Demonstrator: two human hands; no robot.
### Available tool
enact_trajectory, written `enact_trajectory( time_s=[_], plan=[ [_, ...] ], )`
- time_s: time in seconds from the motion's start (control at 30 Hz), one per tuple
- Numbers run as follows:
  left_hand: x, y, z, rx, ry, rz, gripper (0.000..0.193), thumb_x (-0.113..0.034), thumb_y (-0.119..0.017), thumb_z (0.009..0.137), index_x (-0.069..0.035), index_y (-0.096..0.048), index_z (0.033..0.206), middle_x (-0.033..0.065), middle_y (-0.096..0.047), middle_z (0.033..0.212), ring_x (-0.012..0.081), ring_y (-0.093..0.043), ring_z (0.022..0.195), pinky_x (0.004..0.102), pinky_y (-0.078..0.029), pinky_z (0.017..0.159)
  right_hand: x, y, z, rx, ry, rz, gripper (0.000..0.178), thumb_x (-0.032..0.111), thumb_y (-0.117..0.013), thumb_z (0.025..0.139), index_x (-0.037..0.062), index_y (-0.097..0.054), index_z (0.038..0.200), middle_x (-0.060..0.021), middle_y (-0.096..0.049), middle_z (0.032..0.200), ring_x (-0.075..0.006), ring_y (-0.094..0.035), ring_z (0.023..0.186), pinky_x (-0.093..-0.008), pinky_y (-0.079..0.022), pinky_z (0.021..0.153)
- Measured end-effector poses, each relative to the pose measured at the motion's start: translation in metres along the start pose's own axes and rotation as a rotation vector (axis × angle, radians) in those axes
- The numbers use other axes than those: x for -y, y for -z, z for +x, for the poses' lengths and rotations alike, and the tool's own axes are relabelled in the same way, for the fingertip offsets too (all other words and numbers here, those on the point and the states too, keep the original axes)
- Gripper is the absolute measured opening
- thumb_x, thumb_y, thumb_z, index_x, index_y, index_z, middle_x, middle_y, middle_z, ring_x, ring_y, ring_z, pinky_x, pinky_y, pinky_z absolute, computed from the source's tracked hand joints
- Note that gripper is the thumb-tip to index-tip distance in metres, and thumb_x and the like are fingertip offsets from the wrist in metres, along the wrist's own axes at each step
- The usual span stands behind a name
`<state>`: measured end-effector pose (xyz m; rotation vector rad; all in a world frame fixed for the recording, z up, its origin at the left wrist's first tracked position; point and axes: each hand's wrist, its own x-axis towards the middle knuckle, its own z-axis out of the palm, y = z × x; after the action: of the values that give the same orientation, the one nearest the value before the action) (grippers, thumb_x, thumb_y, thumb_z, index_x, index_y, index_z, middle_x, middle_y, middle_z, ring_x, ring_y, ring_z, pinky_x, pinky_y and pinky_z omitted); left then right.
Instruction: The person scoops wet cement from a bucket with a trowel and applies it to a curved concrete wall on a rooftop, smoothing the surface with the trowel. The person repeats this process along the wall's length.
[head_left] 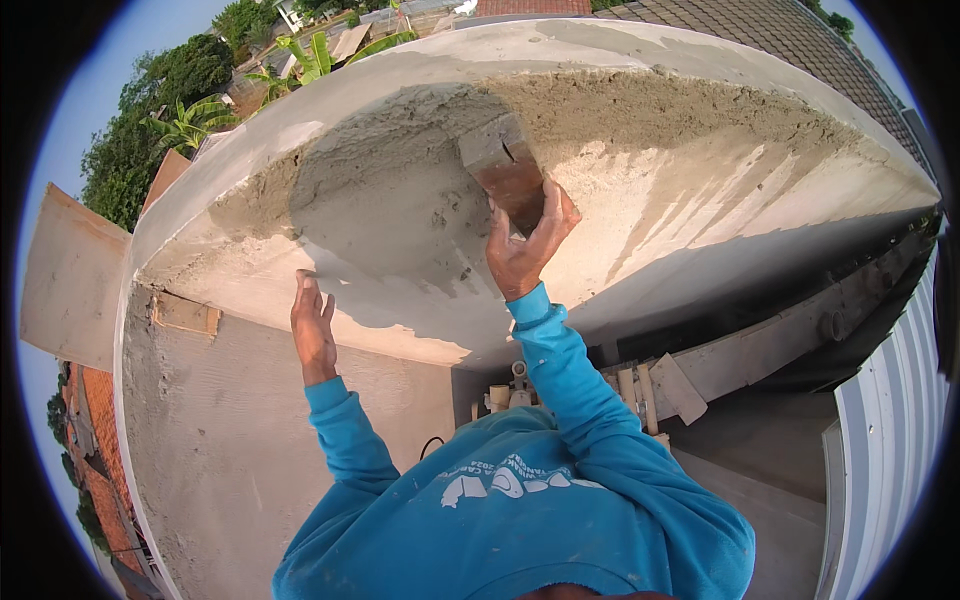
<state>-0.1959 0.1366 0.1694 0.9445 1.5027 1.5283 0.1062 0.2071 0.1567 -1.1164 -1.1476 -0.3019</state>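
Observation:
My right hand [518, 258] grips a brown plastering float [505, 170] with its fingers and thumb round the sides. The float's far end lies against rough, damp grey mortar [430, 110] at the top of the wall. Smoother damp plaster [385, 225] spreads to its left, in my arm's shadow. My left hand [314, 332] is raised beside the lower, paler part of the wall [370, 315], fingers stretched upward and nothing in it. Whether its fingertips touch the wall, I cannot tell.
The wall's curved top edge [600, 38] runs across the far side. A flat board [75, 275] sticks out at the left. To the lower right are wooden pieces [680, 390], a long beam [770, 345] and corrugated metal sheeting [895, 420]. Tiled roofs [760, 45] and trees lie beyond.

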Motion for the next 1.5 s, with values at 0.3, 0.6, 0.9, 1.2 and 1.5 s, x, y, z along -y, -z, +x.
enact_trajectory(
  time_s=[0.3,0.6,0.9,1.2,1.5],
  plan=[
    [0.061,0.045,-0.068,-0.114,0.244,0.017,0.079,-0.040,-0.054,0.102,0.000,-0.018,0.159,0.0255,-0.020,0.163,0.0339,-0.020,0.153,0.0455,-0.024,0.123,-0.009,0.015,0.103,-0.401,-0.077,-0.065,0.073,0.026,-0.076,0.090,-0.0077,-0.038,0.143,-0.0264,-0.042,0.133,-0.0362,-0.040,0.125,-0.0512,-0.032,0.106],
    [0.040,-0.014,-0.085,0.151,0.146,0.166,0.081,-0.043,-0.056,0.101,0.000,-0.018,0.159,0.0230,-0.024,0.163,0.0331,-0.022,0.152,0.0415,-0.019,0.123,-0.008,0.007,0.095,-0.365,-0.097,0.139,0.068,0.027,-0.076,0.091,-0.0064,-0.044,0.140,-0.0231,-0.047,0.134,-0.0360,-0.039,0.126,-0.0544,-0.030,0.108],
    [0.029,-0.031,-0.097,0.173,0.167,0.180,0.076,-0.039,-0.054,0.103,0.000,-0.020,0.158,0.0224,-0.025,0.163,0.0315,-0.023,0.152,0.0389,-0.019,0.123,0.016,-0.011,-0.029,0.090,-0.051,0.014,0.076,0.020,-0.082,0.084,-0.0048,-0.040,0.142,-0.0235,-0.045,0.129,-0.0346,-0.040,0.125,-0.0494,-0.034,0.106],
    [0.097,0.007,-0.116,-0.097,0.187,0.168,0.066,-0.028,-0.056,0.103,0.003,-0.030,0.155,0.0227,-0.039,0.156,0.0311,-0.035,0.146,0.0390,-0.031,0.119,0.038,-0.018,0.037,-0.129,-0.073,-0.010,0.075,0.014,-0.079,0.085,-0.0053,-0.036,0.144,-0.0205,-0.039,0.127,-0.0308,-0.041,0.122,-0.0474,-0.037,0.108],
    [0.088,-0.138,-0.102,0.042,-0.608,0.327,0.066,-0.010,-0.076,0.083,-0.001,-0.050,0.143,0.0190,-0.060,0.133,0.0334,-0.058,0.124,0.0399,-0.048,0.104,0.054,0.005,-0.064,0.299,-0.231,0.150,0.070,0.009,-0.085,0.076,-0.0030,-0.045,0.133,-0.0190,-0.047,0.129,-0.0336,-0.044,0.122,-0.0487,-0.035,0.104]
  ],
)
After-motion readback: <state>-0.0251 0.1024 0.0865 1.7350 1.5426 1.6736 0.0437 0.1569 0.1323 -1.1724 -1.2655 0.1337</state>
